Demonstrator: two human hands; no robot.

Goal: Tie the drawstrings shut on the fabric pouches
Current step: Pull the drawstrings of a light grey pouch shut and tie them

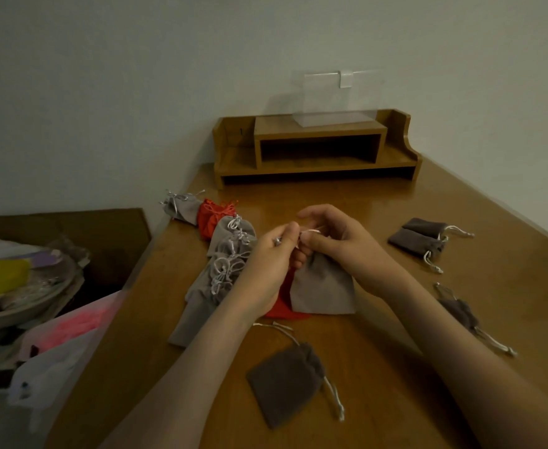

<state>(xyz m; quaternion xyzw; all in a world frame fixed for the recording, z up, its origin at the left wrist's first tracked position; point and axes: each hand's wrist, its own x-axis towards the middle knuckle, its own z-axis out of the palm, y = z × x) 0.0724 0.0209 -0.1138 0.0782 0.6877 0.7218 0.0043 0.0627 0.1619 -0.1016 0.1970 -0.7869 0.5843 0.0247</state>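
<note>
The left hand [266, 257] and the right hand [337, 241] both pinch the white drawstring [311, 232] of a grey pouch [324, 286]. The pouch lies on a red pouch [282, 303] on the wooden table [395, 319].

Both bare forearms reach in from the lower edge and meet at mid-frame. The left hand [266, 264], its back to the camera, has curled fingers that pinch a cord [311, 231]. The right hand [340, 244] pinches the same cord, forefinger raised and bent above it.
</note>
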